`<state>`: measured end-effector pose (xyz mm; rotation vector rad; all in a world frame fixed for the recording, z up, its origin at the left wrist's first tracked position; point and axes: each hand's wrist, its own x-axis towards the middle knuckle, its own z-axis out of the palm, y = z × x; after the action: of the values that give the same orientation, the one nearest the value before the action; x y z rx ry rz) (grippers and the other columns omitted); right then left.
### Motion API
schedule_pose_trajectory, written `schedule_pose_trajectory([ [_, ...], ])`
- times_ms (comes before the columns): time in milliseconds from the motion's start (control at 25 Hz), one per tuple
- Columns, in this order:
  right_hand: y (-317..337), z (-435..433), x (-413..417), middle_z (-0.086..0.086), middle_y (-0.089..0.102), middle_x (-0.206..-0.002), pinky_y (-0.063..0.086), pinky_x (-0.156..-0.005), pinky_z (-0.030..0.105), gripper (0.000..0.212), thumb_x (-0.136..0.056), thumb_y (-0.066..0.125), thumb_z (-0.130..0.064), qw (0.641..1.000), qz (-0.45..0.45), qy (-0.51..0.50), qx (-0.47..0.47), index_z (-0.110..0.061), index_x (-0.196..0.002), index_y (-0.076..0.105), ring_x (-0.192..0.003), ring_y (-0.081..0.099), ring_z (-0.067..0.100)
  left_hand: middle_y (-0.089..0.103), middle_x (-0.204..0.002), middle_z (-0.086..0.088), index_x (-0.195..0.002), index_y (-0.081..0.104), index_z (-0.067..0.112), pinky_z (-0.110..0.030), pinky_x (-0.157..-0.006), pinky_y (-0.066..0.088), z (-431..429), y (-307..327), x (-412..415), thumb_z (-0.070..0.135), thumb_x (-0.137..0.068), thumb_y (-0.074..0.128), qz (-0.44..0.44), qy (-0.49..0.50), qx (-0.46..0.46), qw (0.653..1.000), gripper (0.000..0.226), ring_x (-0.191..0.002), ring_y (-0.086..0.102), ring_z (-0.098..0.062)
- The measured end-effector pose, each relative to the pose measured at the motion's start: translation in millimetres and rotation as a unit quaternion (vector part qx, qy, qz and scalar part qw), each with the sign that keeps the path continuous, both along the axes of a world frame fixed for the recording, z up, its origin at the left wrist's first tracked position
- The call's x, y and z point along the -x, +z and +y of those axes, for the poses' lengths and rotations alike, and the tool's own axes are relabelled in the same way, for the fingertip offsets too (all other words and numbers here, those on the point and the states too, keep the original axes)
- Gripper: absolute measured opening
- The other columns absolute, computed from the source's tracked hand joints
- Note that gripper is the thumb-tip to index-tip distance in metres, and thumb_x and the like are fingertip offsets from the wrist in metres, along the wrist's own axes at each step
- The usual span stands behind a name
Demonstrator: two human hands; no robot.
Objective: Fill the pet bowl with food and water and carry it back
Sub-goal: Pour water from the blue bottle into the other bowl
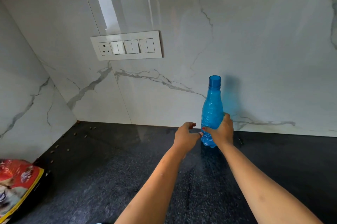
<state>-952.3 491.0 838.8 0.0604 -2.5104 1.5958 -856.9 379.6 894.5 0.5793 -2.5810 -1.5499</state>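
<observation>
my right hand (219,130) grips the upright, uncapped blue ribbed plastic bottle (212,112) low on its body; my left hand (186,135), open and empty, hovers just left of it.

black counter (102,178) | blue bottle (212,108) upright – food bag (18,185) left edge

The bottle (212,110) stands upright on the counter (109,169), close to the back wall (255,41). The right hand (221,130) wraps its lower body; the left hand (186,137) is just left of it. Far left of the bottle, at the counter's near edge, lies a food bag (17,185). A switch panel (126,45) sits on the wall above and left of the bottle.
</observation>
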Motion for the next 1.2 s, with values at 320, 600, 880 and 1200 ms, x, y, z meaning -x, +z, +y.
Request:
schedule_pose_trajectory([
  [320,8.6,0.4,4.8,0.018,0.033,-0.142,0.035,-0.107,0.05,0.111,-0.061,0.089,-0.025,0.993,-0.092,-0.005,-0.074,-0.011,-0.146,0.02,-0.132,0.036,0.037,0.052,-0.136,-0.002,-0.129,0.052,0.017,-0.026,-0.095,0.041,-9.1,-10.1,-17.5,0.023,-0.087,0.066,-0.013,0.017,-0.014,1.0,0.044,-0.122,0.05,-0.018],
  [600,16.5,-4.6,-57.4,0.016,0.03,-0.149,0.039,-0.104,0.05,0.103,-0.072,0.083,-0.026,0.979,-0.183,-0.073,0.06,-0.015,-0.15,0.016,-0.134,0.035,0.038,0.051,-0.137,-0.001,-0.128,0.052,0.019,-0.029,-0.095,0.044,-26.7,-17.0,-95.7,0.022,-0.089,0.065,-0.025,0.021,-0.003,0.999,0.042,-0.122,0.051,-0.02],
  [880,-0.7,-11.2,-171.4,0.011,0.036,-0.149,0.04,-0.106,0.042,0.079,-0.083,0.073,-0.026,0.968,-0.208,-0.031,0.139,-0.015,-0.147,0.029,-0.131,0.044,0.03,0.057,-0.126,-0.003,-0.125,0.056,0.018,-0.034,-0.094,0.048,-80.6,-24.2,-196.8,0.025,-0.088,0.066,0.022,0.012,0.062,0.998,0.039,-0.106,0.054,-0.017],
  [1200,-21.1,-8.0,-333.7,0.004,0.043,-0.147,0.035,-0.111,0.041,0.08,-0.078,0.071,-0.05,0.954,-0.267,0.059,0.123,-0.023,-0.145,0.035,-0.131,0.044,0.022,0.041,-0.146,-0.003,-0.137,0.04,0.03,-0.056,-0.107,0.034,-151.6,-74.2,-319.6,0.062,-0.078,0.061,-0.038,0.025,0.145,0.988,0.07,-0.132,0.041,-0.027],
])
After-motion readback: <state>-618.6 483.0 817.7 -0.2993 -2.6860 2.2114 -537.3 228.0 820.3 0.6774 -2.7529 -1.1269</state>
